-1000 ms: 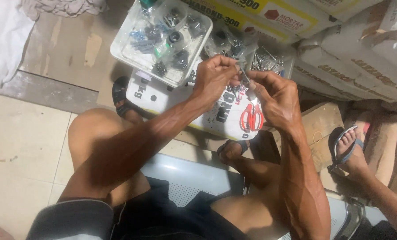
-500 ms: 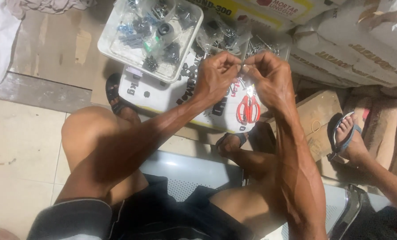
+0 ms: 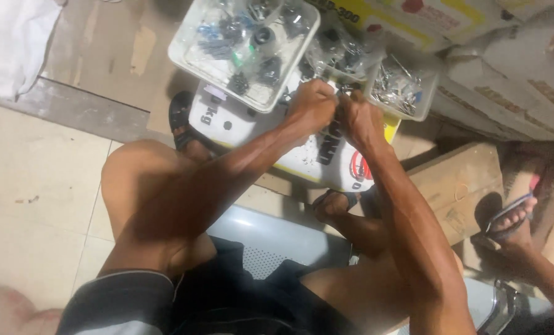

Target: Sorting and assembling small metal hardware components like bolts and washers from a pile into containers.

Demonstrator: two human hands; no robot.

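White sack (image 3: pixel 326 155) beneath, both hands have drifted rightward together, left hand (image 3: pixel 312 104) and right hand (image 3: pixel 362 121) fingers pinching what seems a small metal part (image 3: pixel 339 93).

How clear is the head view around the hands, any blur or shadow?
Head view: the left hand and right hand are softly blurred, whatever they pinch is unreadable; the clear tray catches bright light; the lap sits in deep shadow.

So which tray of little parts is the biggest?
The square white tray at upper left. It is wider than the two smaller clear tubs beside it, just above the hands.
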